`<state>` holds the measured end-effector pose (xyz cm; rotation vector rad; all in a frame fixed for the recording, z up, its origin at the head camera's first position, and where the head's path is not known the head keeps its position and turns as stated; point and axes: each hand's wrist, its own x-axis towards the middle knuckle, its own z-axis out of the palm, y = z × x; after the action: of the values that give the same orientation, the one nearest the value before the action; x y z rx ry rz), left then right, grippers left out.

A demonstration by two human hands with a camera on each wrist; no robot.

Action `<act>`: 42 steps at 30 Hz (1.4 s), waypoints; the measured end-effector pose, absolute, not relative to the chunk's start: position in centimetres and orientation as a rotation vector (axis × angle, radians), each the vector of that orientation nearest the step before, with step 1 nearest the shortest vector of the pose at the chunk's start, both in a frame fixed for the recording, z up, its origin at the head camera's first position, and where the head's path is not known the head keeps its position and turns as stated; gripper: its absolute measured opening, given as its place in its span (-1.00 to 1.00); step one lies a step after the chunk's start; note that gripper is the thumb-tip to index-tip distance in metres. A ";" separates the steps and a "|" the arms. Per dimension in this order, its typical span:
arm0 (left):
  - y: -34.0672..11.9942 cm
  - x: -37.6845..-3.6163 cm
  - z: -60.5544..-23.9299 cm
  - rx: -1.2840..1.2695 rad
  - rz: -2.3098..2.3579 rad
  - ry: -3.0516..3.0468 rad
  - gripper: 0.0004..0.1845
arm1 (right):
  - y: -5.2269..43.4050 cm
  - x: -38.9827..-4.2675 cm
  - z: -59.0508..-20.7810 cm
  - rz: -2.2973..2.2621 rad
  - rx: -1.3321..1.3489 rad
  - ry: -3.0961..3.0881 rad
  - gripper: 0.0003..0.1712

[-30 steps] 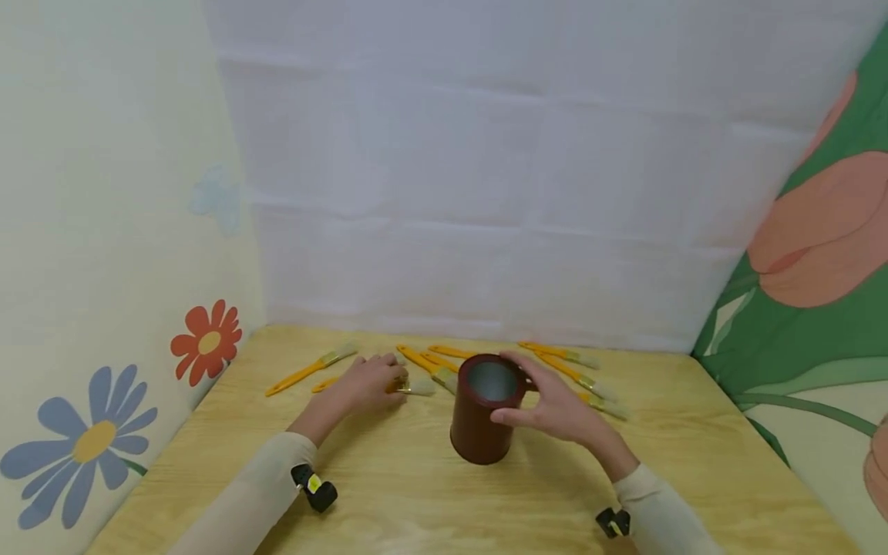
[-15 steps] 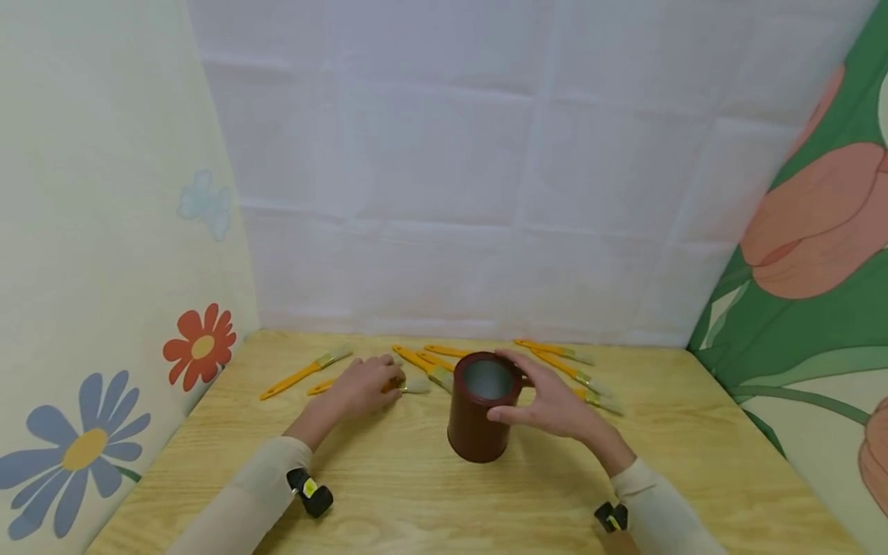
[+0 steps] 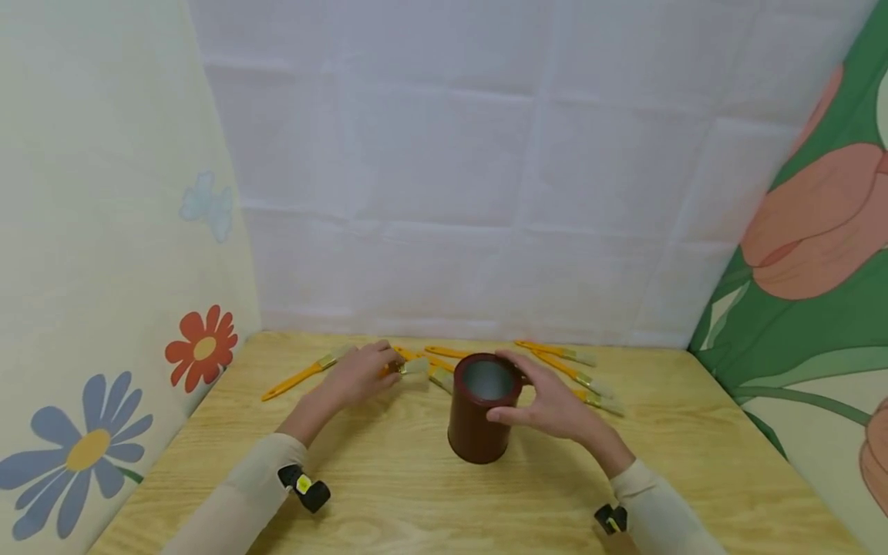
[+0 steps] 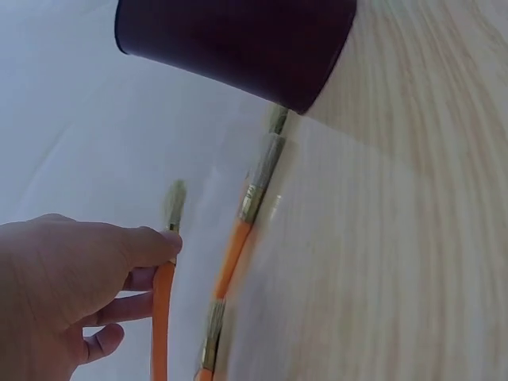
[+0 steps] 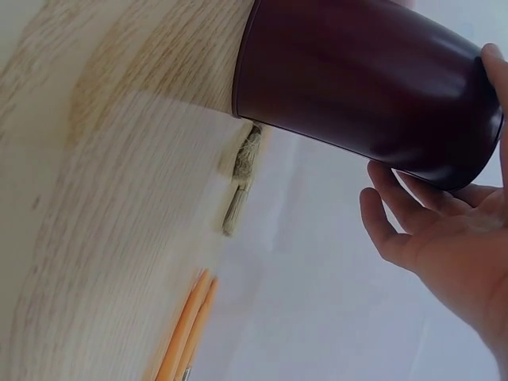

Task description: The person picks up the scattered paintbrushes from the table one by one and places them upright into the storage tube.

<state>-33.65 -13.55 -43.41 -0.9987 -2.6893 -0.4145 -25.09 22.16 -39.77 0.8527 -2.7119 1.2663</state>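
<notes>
L hand (image 3: 361,375) narrow — thumb & fingers pinch one paintbrush (image 4: 162,305) near its metal collar, bristles pointing twd the container side, brush held up off the table (image 3: 416,493). R hand (image 3: 555,401) spread fairly wide round the upper part of the container (image 3: 479,428), thumb on near side, fingers on far side. Container upright on table, btwn the hands: approx. cylindrical, smooth, dark reddish-brown w/ a slight sheen, thin rim at base, grey inside. Held brush: slim orange handle, pale bristles. Same type lying flat — one brush at far L (image 3: 291,382), a middle group (image 3: 447,352) behind container, another group (image 3: 555,364) past R hand. Table = pale yellowish wood grain; white sheet (image 3: 388,154) behind, creased w/ fold lines.
</notes>
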 end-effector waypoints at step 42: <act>-5.5 -26.6 -32.7 -1.072 -1.443 -1.956 -0.68 | 21.0 -25.1 -40.2 1.321 0.864 -2.696 0.03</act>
<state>-26.61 -5.46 -32.72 -1.0722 -1.9559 -1.4429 -25.12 21.03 -40.24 0.8644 -2.6962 1.3208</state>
